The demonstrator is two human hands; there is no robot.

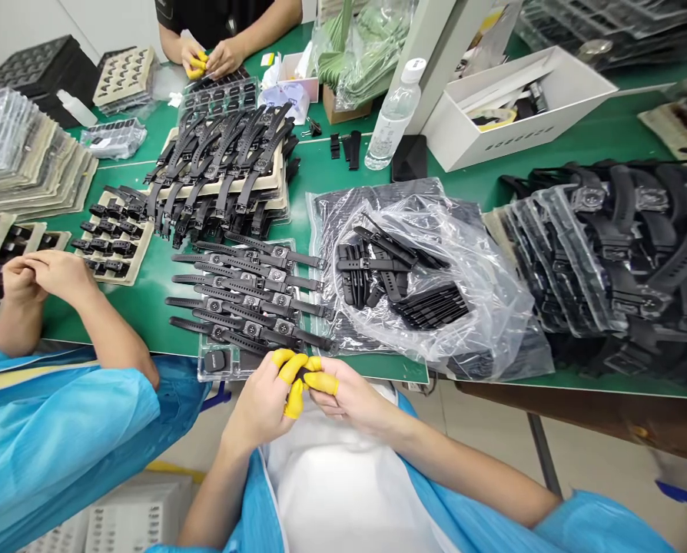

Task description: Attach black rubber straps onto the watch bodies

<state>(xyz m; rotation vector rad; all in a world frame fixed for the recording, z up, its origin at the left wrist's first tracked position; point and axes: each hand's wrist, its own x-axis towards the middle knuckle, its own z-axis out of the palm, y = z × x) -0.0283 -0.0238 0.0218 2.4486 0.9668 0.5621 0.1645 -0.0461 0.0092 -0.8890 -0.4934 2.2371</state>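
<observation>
My left hand (266, 399) and my right hand (346, 390) meet at the table's front edge, with yellow finger cots on several fingertips. Pinched between them is a small black piece (302, 374), mostly covered by the fingers, so its kind does not show. Just beyond lies a clear plastic tray (205, 375) with several black watches (251, 330) set side by side, their straps spread out. A strapless watch case (215, 359) sits in its near left corner. To the right, an open plastic bag (487, 307) holds black watch straps (433, 306).
Stacked trays of strapped watches stand behind (222, 161) and at right (585, 261). A water bottle (394, 115), a phone (409, 157) and a white box (516, 107) are farther back. A co-worker's hands (49, 273) are at left; another person's hands (214, 60) work opposite.
</observation>
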